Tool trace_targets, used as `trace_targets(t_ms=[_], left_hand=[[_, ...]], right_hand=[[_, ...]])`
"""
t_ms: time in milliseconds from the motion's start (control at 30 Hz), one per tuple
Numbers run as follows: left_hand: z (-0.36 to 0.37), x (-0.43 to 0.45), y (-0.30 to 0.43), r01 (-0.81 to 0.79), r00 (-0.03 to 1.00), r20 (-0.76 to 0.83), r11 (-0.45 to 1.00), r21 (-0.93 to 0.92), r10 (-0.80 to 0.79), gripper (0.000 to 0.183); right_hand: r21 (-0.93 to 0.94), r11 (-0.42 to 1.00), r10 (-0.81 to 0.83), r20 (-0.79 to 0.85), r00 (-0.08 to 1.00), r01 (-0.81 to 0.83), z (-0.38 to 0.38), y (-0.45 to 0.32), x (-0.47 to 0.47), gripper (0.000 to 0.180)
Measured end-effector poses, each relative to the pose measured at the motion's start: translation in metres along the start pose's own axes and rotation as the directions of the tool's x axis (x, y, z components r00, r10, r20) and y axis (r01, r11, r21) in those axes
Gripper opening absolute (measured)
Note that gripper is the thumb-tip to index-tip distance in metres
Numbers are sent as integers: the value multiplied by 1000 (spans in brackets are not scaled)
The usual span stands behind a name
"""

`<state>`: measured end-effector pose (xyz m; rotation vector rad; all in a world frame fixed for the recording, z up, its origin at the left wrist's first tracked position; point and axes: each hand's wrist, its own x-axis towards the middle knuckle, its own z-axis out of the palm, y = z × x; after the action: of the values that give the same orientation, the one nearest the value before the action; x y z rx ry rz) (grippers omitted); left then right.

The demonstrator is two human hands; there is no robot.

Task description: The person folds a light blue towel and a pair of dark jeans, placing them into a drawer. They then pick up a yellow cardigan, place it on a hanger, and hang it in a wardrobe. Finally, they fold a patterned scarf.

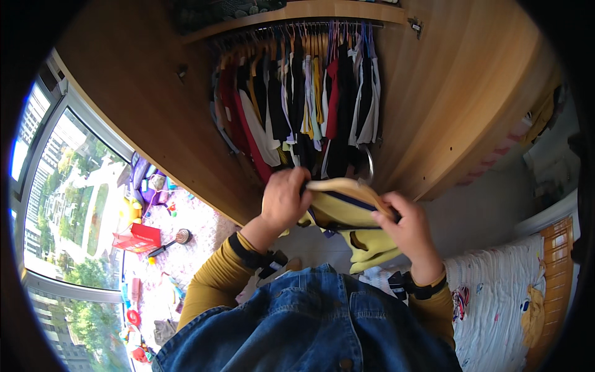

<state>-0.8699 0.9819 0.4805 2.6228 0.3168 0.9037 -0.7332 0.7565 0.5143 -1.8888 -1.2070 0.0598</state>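
Between both hands is a wooden clothes hanger [346,186] with a yellow garment [374,249] with dark navy trim hanging from it. My left hand [286,197] is closed around the hanger's left end and the cloth there. The fingers and thumb of my right hand [404,216] pinch the hanger's right end and the garment's dark edge. The hanger's hook cannot be made out. Beyond the hands, a row of clothes [302,102] hangs on a rail inside a wooden wardrobe.
Open wooden wardrobe doors [465,107] flank the clothes. At the left, a windowsill holds toys, a red paper bag [138,238] and a round hairbrush [182,236]. A bed with a white cover [492,288] and a wooden headboard [555,279] stands at the lower right.
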Motion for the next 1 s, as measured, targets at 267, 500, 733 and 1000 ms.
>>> trace_targets(t_ms=[267, 500, 733, 1000], left_hand=[[1, -91, -64, 55, 934, 338, 982, 182, -115, 25], [-30, -207, -100, 610, 741, 396, 790, -61, -542, 26], [-29, -235, -108, 370, 868, 425, 905, -212, -256, 16], [-82, -275, -180, 535, 843, 123, 792, -294, -524, 29]], right_hand=[[464, 856, -14, 464, 886, -229, 83, 51, -2, 28], [895, 323, -283, 403, 870, -309, 115, 24, 45, 28], [696, 679, -589, 706, 394, -231, 247, -145, 111, 32], [810, 422, -869, 233, 436, 408, 368, -287, 129, 55]])
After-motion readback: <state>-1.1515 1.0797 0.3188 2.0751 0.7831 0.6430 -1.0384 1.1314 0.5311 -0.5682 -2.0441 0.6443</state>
